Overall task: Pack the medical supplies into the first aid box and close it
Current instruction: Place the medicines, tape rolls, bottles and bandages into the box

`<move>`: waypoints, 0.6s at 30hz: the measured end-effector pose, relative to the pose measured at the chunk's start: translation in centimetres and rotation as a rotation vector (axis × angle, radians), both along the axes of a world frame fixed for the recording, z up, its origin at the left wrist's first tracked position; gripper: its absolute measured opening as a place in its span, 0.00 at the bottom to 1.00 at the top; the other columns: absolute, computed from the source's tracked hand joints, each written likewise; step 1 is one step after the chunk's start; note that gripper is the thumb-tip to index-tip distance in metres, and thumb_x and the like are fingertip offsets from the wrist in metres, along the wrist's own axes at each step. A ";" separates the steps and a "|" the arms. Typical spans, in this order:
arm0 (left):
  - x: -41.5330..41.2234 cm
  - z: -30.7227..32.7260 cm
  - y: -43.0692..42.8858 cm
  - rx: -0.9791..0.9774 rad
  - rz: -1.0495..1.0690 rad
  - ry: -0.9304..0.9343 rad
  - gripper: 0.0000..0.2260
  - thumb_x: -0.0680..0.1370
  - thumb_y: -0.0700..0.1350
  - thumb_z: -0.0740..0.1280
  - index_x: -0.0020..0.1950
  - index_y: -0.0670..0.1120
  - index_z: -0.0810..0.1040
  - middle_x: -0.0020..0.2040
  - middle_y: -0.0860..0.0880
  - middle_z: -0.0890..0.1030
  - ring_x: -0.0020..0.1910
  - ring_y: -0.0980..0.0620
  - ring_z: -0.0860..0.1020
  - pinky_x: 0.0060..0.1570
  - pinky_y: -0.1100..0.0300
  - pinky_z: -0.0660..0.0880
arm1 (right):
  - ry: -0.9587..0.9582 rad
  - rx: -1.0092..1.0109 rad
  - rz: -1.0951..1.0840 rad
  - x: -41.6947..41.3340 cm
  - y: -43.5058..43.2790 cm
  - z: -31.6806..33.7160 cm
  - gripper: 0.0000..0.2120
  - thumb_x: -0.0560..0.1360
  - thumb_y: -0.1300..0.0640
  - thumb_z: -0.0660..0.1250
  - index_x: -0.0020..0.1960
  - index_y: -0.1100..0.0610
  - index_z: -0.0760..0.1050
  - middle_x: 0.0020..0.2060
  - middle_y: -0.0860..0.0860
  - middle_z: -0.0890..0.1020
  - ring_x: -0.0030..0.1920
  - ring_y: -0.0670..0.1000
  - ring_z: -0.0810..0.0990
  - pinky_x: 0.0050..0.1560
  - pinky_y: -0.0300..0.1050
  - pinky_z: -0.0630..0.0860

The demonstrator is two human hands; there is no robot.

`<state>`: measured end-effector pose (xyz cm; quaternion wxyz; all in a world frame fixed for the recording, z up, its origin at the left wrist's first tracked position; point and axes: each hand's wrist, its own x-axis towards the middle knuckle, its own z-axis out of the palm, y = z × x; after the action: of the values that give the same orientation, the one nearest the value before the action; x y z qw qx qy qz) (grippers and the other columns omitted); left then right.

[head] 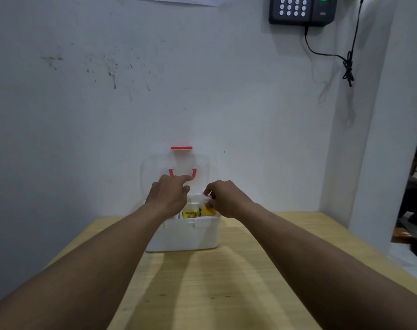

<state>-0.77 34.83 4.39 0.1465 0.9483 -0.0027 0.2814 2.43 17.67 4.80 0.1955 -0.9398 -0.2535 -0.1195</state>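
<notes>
Both forearms outstretched, hands over first aid box

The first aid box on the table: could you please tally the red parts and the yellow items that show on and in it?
Red parts on the clear lid: 2, the latch at its top edge and the handle lower down.
Yellow items inside the first aid box: 2, a printed carton and a white-capped bottle pinched by the right hand.
Total: 4

Bare forearms, sleeveless, ringless hands
</notes>
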 end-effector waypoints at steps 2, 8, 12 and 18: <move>-0.2 0.2 -0.1 -0.006 0.002 -0.008 0.17 0.82 0.47 0.62 0.71 0.55 0.73 0.66 0.44 0.78 0.65 0.42 0.74 0.60 0.49 0.74 | -0.005 0.004 0.000 0.0 -0.3 0.2 0.17 0.76 0.58 0.71 0.64 0.56 0.77 0.58 0.54 0.81 0.56 0.54 0.80 0.57 0.48 0.79; -1.0 1.6 -1.4 0.018 -0.027 -0.024 0.17 0.82 0.48 0.61 0.71 0.53 0.73 0.63 0.48 0.80 0.65 0.42 0.73 0.61 0.45 0.73 | -0.020 0.065 -0.002 -0.7 -2.0 1.5 0.18 0.76 0.55 0.71 0.65 0.56 0.76 0.57 0.53 0.81 0.57 0.53 0.79 0.58 0.47 0.76; -1.8 2.5 -3.8 0.018 -0.062 -0.050 0.17 0.82 0.50 0.61 0.71 0.53 0.73 0.63 0.48 0.81 0.63 0.43 0.74 0.63 0.43 0.72 | -0.067 0.055 -0.043 -1.4 -3.8 2.5 0.16 0.79 0.55 0.65 0.66 0.55 0.76 0.59 0.53 0.80 0.60 0.54 0.78 0.59 0.49 0.76; -3.1 3.8 -8.5 0.050 -0.152 -0.087 0.19 0.82 0.53 0.60 0.72 0.52 0.72 0.66 0.48 0.79 0.68 0.44 0.71 0.65 0.45 0.69 | -0.098 0.011 -0.144 -2.9 -8.0 3.5 0.19 0.80 0.53 0.63 0.69 0.54 0.72 0.65 0.53 0.77 0.63 0.54 0.77 0.59 0.47 0.74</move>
<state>-3.84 26.36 8.16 0.1435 0.9357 -0.0881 0.3101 -0.48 9.64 8.28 0.1788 -0.9475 -0.1939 -0.1807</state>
